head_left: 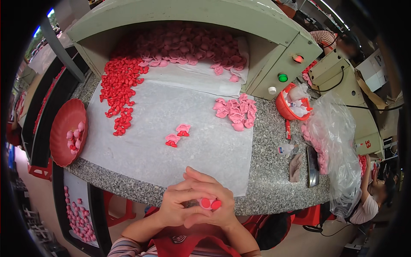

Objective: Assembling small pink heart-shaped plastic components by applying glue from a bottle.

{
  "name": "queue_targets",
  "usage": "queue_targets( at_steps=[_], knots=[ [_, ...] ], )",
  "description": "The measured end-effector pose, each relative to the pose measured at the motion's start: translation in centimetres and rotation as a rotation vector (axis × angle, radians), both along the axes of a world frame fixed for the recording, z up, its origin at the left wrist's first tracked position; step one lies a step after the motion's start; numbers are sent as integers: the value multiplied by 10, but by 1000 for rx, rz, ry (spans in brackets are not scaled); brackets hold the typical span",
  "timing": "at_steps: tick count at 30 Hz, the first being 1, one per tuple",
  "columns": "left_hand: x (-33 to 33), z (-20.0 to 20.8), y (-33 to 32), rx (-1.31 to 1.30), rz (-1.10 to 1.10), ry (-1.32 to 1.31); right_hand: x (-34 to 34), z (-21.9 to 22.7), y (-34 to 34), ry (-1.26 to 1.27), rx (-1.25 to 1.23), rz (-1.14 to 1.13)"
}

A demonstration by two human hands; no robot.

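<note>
Close to the table's front edge, my left hand point(174, 207) and my right hand point(224, 204) are closed together around a small pink piece with two red rounded ends point(209, 203). Fingers of both hands cover most of it. Ahead of them, two joined pieces, each a pink shell on a red base, lie on white paper point(141, 150): a farther one point(183, 129) and a nearer one point(172, 140). To the left spreads a heap of small red pieces point(122, 83). A cluster of pink shell-shaped pieces point(235, 111) lies at right.
A pale green metal housing point(274, 60) with buttons arches over a big pink pile point(184, 45). At left stands a red dish point(55, 137) holding pink pieces. On the right are a red basket point(282, 107), a small bottle point(286, 148), a phone point(313, 167) and plastic sheeting point(342, 150).
</note>
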State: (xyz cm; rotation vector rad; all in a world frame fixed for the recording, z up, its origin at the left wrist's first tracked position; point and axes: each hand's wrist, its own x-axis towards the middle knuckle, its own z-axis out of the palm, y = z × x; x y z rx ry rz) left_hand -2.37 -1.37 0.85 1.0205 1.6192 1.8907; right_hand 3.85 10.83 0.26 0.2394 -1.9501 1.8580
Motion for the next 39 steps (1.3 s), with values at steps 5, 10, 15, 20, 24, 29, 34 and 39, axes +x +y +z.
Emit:
queue_targets(
  at_steps=[5, 10, 15, 20, 24, 29, 34, 39],
  knots=[
    [4, -7, 1, 69, 57, 17, -2, -1, -1, 38, -13, -31],
    [5, -4, 1, 89, 69, 21, -2, 2, -1, 57, 66, -89],
    [7, -5, 2, 107, 58, -62, -2, 8, -5, 3, 135, -163],
    [13, -19, -4, 186, -52, -789, -2, 22, -13, -194, 191, -231],
    [11, -22, 12, 482, -102, -761, 4, 22, -24, -262, -268, -261],
    [7, -25, 10, 511, -90, -697, 15, 2, -19, 11, -99, -373],
    [7, -21, 5, 474, -45, -729, 20, 2, -12, -46, -41, -308],
    [4, -26, 5, 524, -90, -696, 22, 18, -9, -127, 69, -395]
  ],
)
